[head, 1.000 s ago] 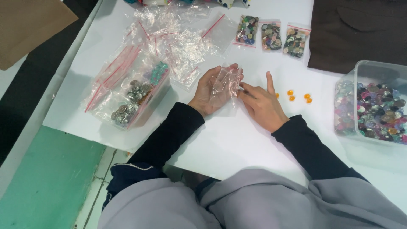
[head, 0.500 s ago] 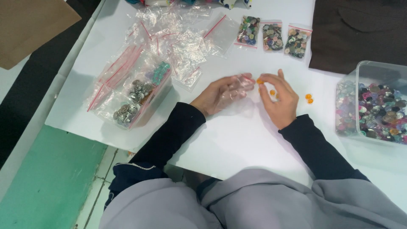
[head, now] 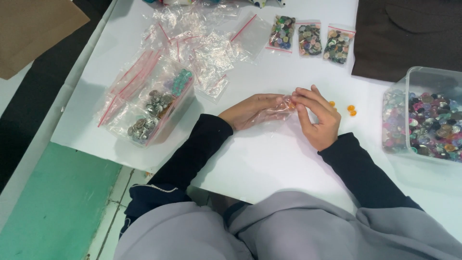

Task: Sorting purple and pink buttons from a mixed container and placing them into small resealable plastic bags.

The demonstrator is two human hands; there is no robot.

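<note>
My left hand (head: 250,111) rests on the white table (head: 269,163), palm up, holding a small clear plastic bag (head: 275,111). My right hand (head: 315,118) pinches the mouth of that bag with its fingertips. Something orange shows inside the bag's opening. A few small orange buttons (head: 351,110) lie on the table just right of my right hand.
A clear tub (head: 426,120) full of mixed coloured buttons stands at the right. Three filled small bags (head: 308,39) lie at the back. A heap of empty zip bags (head: 202,53) and a clear box (head: 154,108) of metal and teal buttons sit at the left. Dark cloth (head: 409,33) lies far right.
My right hand has come from the loose orange buttons to the bag's mouth. Both hands have shifted slightly to the right, and fewer orange buttons lie on the table.
</note>
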